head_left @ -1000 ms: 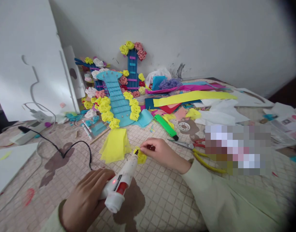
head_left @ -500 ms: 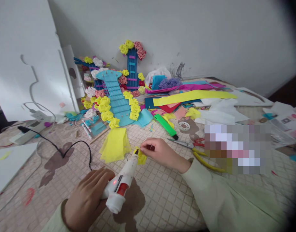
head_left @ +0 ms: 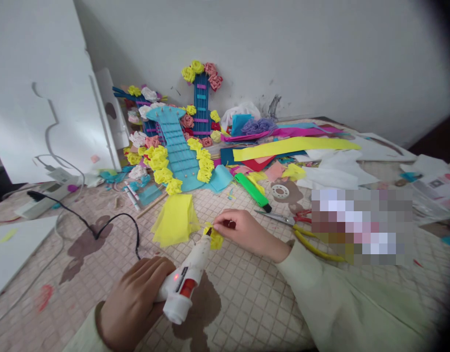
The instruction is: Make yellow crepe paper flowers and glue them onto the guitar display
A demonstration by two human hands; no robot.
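My left hand [head_left: 131, 300] grips a white glue gun [head_left: 186, 276] with a red trigger, its tip touching a small yellow paper piece [head_left: 214, 238]. My right hand [head_left: 247, 232] pinches that yellow piece against the checked tablecloth [head_left: 247, 303]. A yellow stack of tissue paper [head_left: 175, 220] lies just left of the tip. The gun's black cord [head_left: 100, 227] runs left across the cloth.
A blue paper guitar [head_left: 177, 151] edged with yellow flowers leans at the back, beside another upright one [head_left: 202, 100]. Coloured paper strips [head_left: 291, 144], a green marker [head_left: 252, 190], scissors [head_left: 283, 218] and yellow-handled pliers [head_left: 315, 247] lie to the right. A white board [head_left: 37, 93] stands left.
The glue gun and my left hand have shifted very slightly; my right hand keeps its pinch on the yellow piece in the same spot.
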